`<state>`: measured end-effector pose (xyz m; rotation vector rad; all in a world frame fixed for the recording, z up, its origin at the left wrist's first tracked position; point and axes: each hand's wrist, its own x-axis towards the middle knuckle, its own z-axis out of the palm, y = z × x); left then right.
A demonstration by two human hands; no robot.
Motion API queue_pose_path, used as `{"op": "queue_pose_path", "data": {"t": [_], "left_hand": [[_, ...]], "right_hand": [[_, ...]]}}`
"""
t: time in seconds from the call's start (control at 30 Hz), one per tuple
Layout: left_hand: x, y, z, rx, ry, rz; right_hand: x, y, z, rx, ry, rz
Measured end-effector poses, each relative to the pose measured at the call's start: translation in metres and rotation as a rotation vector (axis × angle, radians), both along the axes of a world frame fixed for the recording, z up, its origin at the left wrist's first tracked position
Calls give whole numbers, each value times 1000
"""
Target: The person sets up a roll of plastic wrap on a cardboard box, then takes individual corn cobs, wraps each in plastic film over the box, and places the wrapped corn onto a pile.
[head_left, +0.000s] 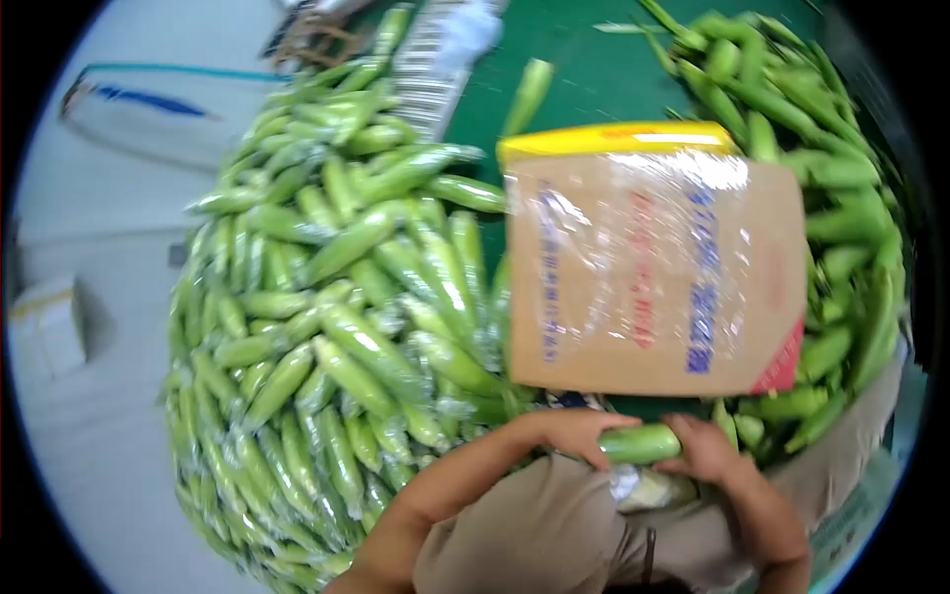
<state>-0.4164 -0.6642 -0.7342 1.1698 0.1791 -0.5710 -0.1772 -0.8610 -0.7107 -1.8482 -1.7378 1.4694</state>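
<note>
Close to my body, a green ear of corn in its husk (641, 445) lies crosswise between my two hands. My left hand (574, 432) has its fingers closed at the left end, and my right hand (705, 447) closes on the right end. Just below, over my lap, is a pale, shiny bundle (648, 489) that I cannot make out clearly. In front of the hands a cardboard box (594, 287) with blue and red print has glossy clear film across its top and a yellow strip (614, 141) along its far edge.
A big heap of film-wrapped green ears (346, 327) fills the left side. Unwrapped ears (836, 228) are piled to the right. Behind the box is a green surface (584, 69) with a loose green piece (529, 94). A white box (47, 329) stands on the floor far left.
</note>
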Motion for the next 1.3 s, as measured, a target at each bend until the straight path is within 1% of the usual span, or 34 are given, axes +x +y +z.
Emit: {"op": "queue_pose_path", "data": {"t": [0.03, 0.07, 0.1, 0.13, 0.17, 0.2, 0.23, 0.3, 0.33, 0.4, 0.43, 0.5, 0.53, 0.57, 0.6, 0.63, 0.67, 0.7, 0.77, 0.8, 0.83, 0.87, 0.9, 0.93, 0.97, 1.0, 1.03, 1.07, 1.1, 1.13, 1.17, 1.2, 1.23, 1.3], "left_hand": [[3, 15, 26, 313, -46, -99], [-3, 26, 47, 390, -140, 27], [-6, 31, 69, 456, -249, 138], [-6, 48, 115, 497, -49, 153], [-22, 54, 128, 467, -37, 382], [-38, 53, 135, 419, -30, 606], [-51, 50, 139, 364, -27, 825], [-57, 38, 134, 147, -362, 1217], [-45, 25, 123, 48, -534, 1398], [-28, 16, 113, -81, -602, 1574], [-20, 12, 108, -140, -643, 1658], [-13, 17, 103, -428, -509, 1617], [-4, 15, 108, -215, -339, 1617], [-2, 23, 112, -198, -354, 1621], [-5, 39, 121, -179, -371, 1620], [-10, 55, 129, -164, -390, 1626], [-39, 87, 114, -199, -443, 1690], [-65, 136, 144, -96, -515, 1759], [-118, 235, 203, 125, -645, 1896], [-159, 296, 238, 191, -585, 2046], [-202, 345, 253, 483, -596, 1991], [-215, 372, 262, 269, -586, 2286], [-227, 400, 271, 65, -597, 2582], [-276, 418, 237, 180, -648, 2361], [-322, 437, 203, 297, -696, 2140], [-259, 382, 193, 580, -563, 2078], [-159, 308, 185, 976, -417, 2110], [-88, 243, 172, 892, -333, 2043], [-92, 215, 107, 1017, -353, 1741], [-56, 170, 93, 1275, -281, 1342], [-24, 125, 96, 1531, -238, 936], [3, 110, 88, 1737, -373, 686], [22, 101, 82, 1946, -491, 412], [48, 75, 72, 1899, -223, 386]], "right_hand": [[-5, -6, -21, -5, 151, -90], [-12, -1, -17, 13, 191, -130], [-13, 5, 1, 14, 225, -182], [-15, 16, 19, 47, 240, -186], [-22, 25, 42, 64, 246, -198], [-34, 39, 68, 160, 214, -245], [-42, 47, 79, 80, 236, -280], [-52, 65, 92, 182, 232, -321], [-56, 76, 95, 118, 313, -348], [-67, 97, 98, -29, 474, -411], [-78, 109, 101, 35, 530, -403], [-101, 133, 109, 157, 631, -407], [-104, 146, 119, 175, 621, -397], [-106, 160, 128, 196, 613, -388], [-105, 169, 134, 222, 605, -382], [-99, 168, 139, 308, 524, -307], [-87, 166, 143, 394, 437, -224], [-75, 164, 144, 475, 345, -145], [-46, 134, 119, 534, 208, -156], [-27, 121, 110, 558, 142, -196], [-13, 104, 99, 460, 219, -365], [3, 87, 85, 430, 226, -496], [20, 69, 74, 307, 169, -603], [38, 58, 62, 266, 307, -739], [56, 46, 53, 197, 306, -863], [75, 36, 35, 318, 356, -935], [102, 31, 44, 424, 10, -829], [130, 25, 53, 509, -363, -750], [148, 13, 48, 463, -434, -930], [176, -2, 35, 497, -633, -899], [196, -9, 32, 460, -823, -812], [212, -15, 25, 391, -902, -819], [220, -14, 21, 368, -924, -800], [223, -2, 37, 313, -1013, -641]]}}
